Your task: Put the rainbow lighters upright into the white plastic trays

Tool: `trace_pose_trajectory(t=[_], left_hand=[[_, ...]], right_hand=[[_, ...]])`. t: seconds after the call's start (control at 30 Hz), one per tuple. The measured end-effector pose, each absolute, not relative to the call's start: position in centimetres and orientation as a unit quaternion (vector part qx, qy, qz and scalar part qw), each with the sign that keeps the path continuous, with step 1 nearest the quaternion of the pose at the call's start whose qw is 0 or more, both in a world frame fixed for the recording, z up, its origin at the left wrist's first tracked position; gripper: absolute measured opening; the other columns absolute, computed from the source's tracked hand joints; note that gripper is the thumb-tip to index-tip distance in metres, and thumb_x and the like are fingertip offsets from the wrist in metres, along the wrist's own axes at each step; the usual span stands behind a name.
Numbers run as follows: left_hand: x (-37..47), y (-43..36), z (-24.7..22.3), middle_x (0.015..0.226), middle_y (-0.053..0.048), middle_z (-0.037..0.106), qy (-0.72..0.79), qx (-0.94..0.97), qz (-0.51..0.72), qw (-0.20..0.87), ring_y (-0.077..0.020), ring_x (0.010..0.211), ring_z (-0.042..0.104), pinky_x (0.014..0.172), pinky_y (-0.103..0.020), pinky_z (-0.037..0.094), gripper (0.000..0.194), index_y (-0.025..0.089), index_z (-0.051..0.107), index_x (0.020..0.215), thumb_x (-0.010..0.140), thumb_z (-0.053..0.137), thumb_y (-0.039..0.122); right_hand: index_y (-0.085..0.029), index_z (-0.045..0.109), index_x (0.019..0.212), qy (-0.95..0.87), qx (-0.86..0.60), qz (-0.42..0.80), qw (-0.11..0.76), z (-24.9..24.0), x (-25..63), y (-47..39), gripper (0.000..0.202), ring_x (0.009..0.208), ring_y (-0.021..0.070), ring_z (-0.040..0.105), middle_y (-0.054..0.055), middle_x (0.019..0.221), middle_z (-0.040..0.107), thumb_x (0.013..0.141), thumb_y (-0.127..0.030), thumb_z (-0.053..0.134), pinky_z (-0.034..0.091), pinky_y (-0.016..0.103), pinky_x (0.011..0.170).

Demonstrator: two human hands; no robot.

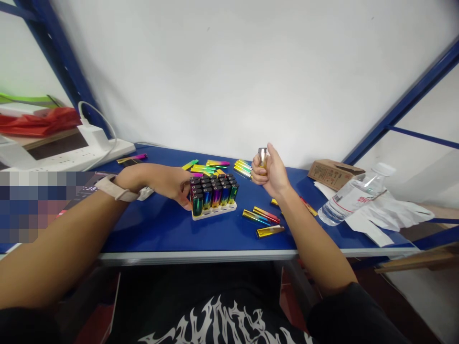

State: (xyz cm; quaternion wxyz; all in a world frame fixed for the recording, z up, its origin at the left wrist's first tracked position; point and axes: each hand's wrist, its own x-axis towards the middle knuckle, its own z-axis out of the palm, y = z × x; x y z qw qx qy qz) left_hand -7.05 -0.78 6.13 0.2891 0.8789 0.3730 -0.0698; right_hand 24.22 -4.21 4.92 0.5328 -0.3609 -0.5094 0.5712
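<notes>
Black shirt (222, 306) with jagged white print closest to my camera, and beyond it both bare forearms reach over the blue surface (161, 234). Right hand (274, 172) now: raised on the right, thumb up, and I see its grip clenched around a lighter (263, 157), silver end upward, yellowish body between the curled fingers. Over to my left hand (175, 186), pale strap (116, 188) at the wrist: it's at the left end of the white rack (215, 210), and I cannot tell how firmly that grip is closed. Black-topped metallic lighters (217, 193) stand upright in rows in the rack, green, blue and purple along the front. Shiny coloured sleeves (267, 216) lie scattered behind the rack and to its right. Far right, I have a clear bottle (344, 200), with a cardboard box (332, 174) behind it and white gloves (398, 215) beside it.
</notes>
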Motion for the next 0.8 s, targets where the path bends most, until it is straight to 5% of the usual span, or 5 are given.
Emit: trace_pose_trajectory(t=[0.3,0.63,0.8], left_hand=[[-6.9,-0.9,6.8,0.112,-0.005,0.089,0.359,0.869,-0.089,0.330,-0.0249,0.102,0.076,0.088,-0.029,0.056,0.036,0.014,0.079,0.117,0.085,0.087,0.028],[-6.9,-0.7,6.5,0.113,-0.005,0.090,0.358,0.868,-0.087,0.333,-0.0240,0.102,0.076,0.087,-0.027,0.056,0.038,0.015,0.079,0.119,0.084,0.089,0.027],[-6.9,-0.7,6.4,0.117,-0.005,0.089,0.363,0.866,-0.093,0.330,-0.0236,0.104,0.076,0.089,-0.027,0.056,0.038,0.016,0.081,0.121,0.085,0.089,0.025]], right_hand=[[-0.028,0.033,0.070,-0.499,-0.377,0.555,0.548,5.5,23.3,-5.2,0.047,0.046,0.0093,0.005,-0.011,0.051,0.019,0.108,-0.055,0.039,0.014,0.022,0.041],[-0.028,0.035,0.074,-0.541,-0.380,0.518,0.542,5.3,22.9,-5.4,0.049,0.046,0.0088,0.008,-0.011,0.052,0.020,0.111,-0.059,0.038,0.014,0.023,0.043],[-0.027,0.049,0.093,-0.597,-0.361,0.467,0.543,4.8,22.9,-5.6,0.054,0.047,0.0082,0.020,-0.012,0.060,0.034,0.103,-0.079,0.063,0.020,0.023,0.044]])
